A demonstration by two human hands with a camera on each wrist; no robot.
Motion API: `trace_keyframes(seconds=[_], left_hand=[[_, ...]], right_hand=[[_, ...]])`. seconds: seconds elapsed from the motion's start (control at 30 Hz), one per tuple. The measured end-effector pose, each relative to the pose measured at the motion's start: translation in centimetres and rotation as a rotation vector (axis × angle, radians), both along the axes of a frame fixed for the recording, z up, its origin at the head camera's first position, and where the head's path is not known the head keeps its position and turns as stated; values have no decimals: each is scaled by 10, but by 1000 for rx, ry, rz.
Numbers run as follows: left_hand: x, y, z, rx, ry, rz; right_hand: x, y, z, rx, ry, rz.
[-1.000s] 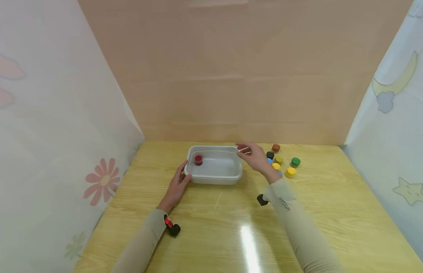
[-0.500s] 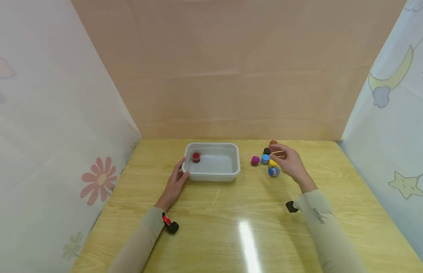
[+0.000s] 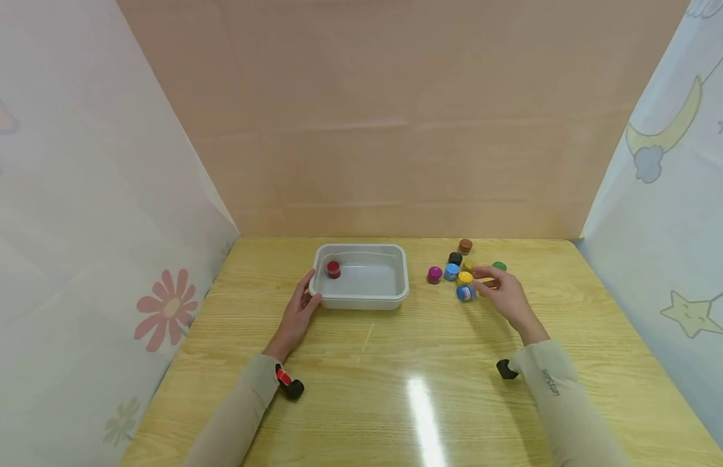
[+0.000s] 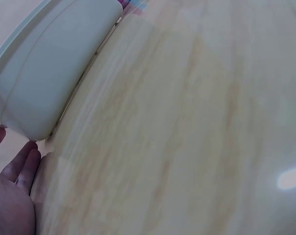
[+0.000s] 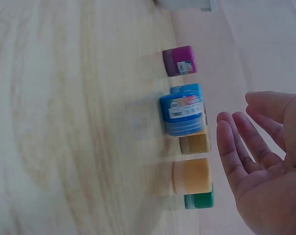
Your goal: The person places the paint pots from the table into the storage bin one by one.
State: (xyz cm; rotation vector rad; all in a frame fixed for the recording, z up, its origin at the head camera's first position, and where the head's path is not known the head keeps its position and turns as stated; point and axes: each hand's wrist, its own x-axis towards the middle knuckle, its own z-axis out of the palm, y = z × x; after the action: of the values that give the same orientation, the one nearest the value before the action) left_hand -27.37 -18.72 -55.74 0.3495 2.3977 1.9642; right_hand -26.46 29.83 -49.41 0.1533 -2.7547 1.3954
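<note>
A white rectangular tray (image 3: 361,302) stands at the back of the table, with a small red paint pot (image 3: 334,270) inside at its left. My left hand (image 3: 295,320) rests at the tray's left end; in the left wrist view its fairly straight fingertips (image 4: 29,159) touch the outer wall. My right hand (image 3: 507,297) hovers by the loose paint pots, fingers spread and holding nothing. Nearest to it are a blue pot (image 3: 466,293) lying tipped and a yellow pot (image 3: 465,278). In the right wrist view another yellow-orange pot (image 5: 193,176) shows; the hand hides it in the head view.
Around them stand a magenta pot (image 3: 434,275), a light blue pot (image 3: 451,272), a black pot (image 3: 455,259), a brown pot (image 3: 465,246), a dark yellow pot (image 3: 469,265) and a green pot (image 3: 499,266). A brown paper wall (image 3: 361,181) rises behind the table.
My right hand has moved from the tray's right rim rightward to the pots, then come down lower beside them. The left hand stays at the tray. The head view has shifted slightly.
</note>
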Motion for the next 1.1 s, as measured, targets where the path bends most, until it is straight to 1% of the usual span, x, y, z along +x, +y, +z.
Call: trace_keyframes(seconds=[0.1, 0.2, 0.4, 0.6, 0.73, 0.93, 1.1], left_hand=[[0, 0, 0, -4, 7, 10], [1, 0, 0, -10, 15, 12], [1, 1, 1, -11, 18, 15], [0, 1, 0, -9, 1, 17], [0, 0, 0, -12, -5, 13], [0, 0, -1, -9, -4, 9], [0, 0, -2, -11, 2, 10]], right_hand=[[0, -1, -7, 3, -14, -1], [1, -2, -10, 9, -36, -12], [0, -1, -17, -28, -113, -4], [0, 2, -24, 4, -145, -17], [-1, 2, -29, 17, -141, -16], [-1, 1, -35, 39, -115, 16], [-1, 2, -38, 88, -87, 37]])
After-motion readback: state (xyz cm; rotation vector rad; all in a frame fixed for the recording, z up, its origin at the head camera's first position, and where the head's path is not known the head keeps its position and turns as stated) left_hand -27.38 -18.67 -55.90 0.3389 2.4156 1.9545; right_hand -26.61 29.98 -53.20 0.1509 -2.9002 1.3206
